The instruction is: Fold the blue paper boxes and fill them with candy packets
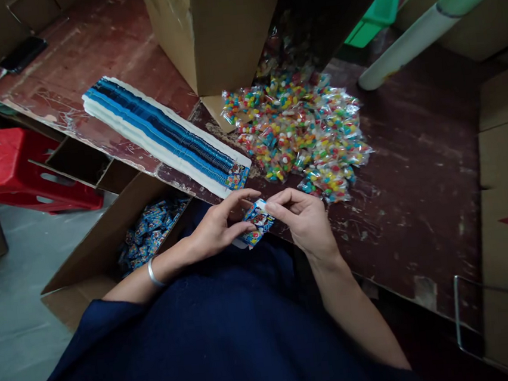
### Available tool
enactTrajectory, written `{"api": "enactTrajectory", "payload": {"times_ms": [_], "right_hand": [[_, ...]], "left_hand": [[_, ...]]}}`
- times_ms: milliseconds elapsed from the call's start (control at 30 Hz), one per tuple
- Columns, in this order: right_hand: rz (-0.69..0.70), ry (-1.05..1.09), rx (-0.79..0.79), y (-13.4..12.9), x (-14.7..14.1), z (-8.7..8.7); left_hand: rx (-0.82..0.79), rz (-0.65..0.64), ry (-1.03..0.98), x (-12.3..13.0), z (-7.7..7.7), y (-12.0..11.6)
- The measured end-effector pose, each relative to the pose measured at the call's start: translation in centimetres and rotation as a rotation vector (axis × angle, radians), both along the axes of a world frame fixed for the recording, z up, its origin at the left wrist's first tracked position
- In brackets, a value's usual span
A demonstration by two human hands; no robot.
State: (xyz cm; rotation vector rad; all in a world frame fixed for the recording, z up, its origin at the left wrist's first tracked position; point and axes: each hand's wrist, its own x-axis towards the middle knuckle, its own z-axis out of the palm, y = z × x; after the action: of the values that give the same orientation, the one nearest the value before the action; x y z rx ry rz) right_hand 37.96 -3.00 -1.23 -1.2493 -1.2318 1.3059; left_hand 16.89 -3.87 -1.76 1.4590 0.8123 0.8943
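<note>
A small printed candy box (259,219), blue with colourful pictures, is held between my hands just off the table's front edge. My left hand (219,227) grips it by the sides, thumb below and fingers above. At its upper end, the thumb and forefinger of my right hand (304,215) pinch the white flap. Beyond my left hand lies a long row of flattened blue-and-white boxes (163,136), stacked on edge. Past my right hand spreads a heap of clear sachets of coloured candies (302,132).
Below left, an open carton (82,273) holds many filled blue boxes (150,230). A large cardboard box (221,32) stands behind the sachets. A white tube (410,43), green bin (376,17), red stool (13,166) and phone (23,54) with cable are around.
</note>
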Motion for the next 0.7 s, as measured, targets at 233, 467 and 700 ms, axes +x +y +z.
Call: {"api": "enactTrajectory", "payload": {"times_ms": [233, 467, 700], "right_hand": [[-0.007, -0.211, 0.282, -1.1, -0.6, 0.5], [0.004, -0.441, 0.395, -1.3, 2.7, 0.1], [-0.504, -1.117, 0.26, 0.9, 12.7, -4.0]], "left_hand": [[-0.166, 0.021, -0.114, 0.4, 0.4, -0.2], [-0.425, 0.122, -0.132, 0.1, -0.2, -0.6], [-0.38, -0.311, 0.347, -5.4, -1.3, 1.8]]}}
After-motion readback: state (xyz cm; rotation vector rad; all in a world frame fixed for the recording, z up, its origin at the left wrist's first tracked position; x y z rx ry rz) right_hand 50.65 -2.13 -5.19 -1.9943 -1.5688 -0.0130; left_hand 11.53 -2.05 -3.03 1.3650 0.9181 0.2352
